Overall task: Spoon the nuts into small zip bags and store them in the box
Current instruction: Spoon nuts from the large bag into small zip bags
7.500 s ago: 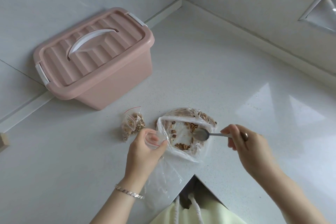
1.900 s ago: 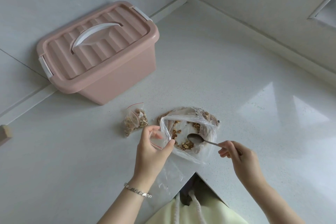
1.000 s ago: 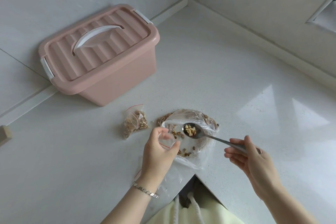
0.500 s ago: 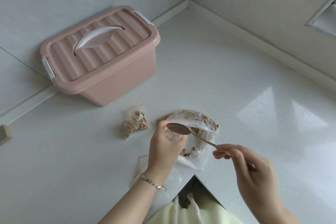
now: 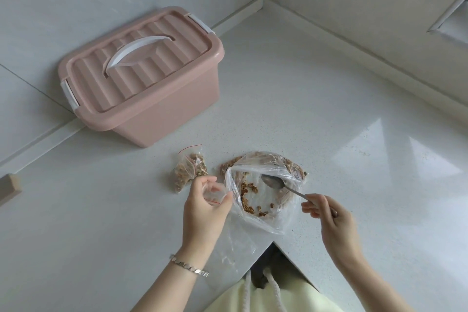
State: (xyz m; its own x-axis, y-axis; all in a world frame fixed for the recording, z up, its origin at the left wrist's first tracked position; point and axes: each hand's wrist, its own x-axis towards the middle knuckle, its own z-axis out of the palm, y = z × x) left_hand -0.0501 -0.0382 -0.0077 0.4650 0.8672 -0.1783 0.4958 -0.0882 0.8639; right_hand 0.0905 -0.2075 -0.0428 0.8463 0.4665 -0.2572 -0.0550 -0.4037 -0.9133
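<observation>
My left hand (image 5: 203, 210) holds a small clear zip bag (image 5: 215, 194) open by its mouth, just left of the big plastic bag of nuts (image 5: 263, 185). My right hand (image 5: 331, 223) pinches the handle of a metal spoon (image 5: 274, 183), whose empty bowl hangs over the big bag's opening. Loose nuts (image 5: 249, 197) lie inside the big bag. A filled small zip bag (image 5: 188, 171) with a red seal lies on the counter to the left. The pink storage box (image 5: 141, 76) stands at the back left with its lid on.
The white counter (image 5: 329, 121) runs into a wall corner at the back. Its front edge has a notch (image 5: 273, 246) near my body. A small wooden block (image 5: 10, 183) sits at the far left edge. More clear plastic (image 5: 228, 248) lies under my left wrist.
The spoon carried nuts from the big bag to the small bag in my left hand and tipped them in. It is now back over the big bag, empty.
</observation>
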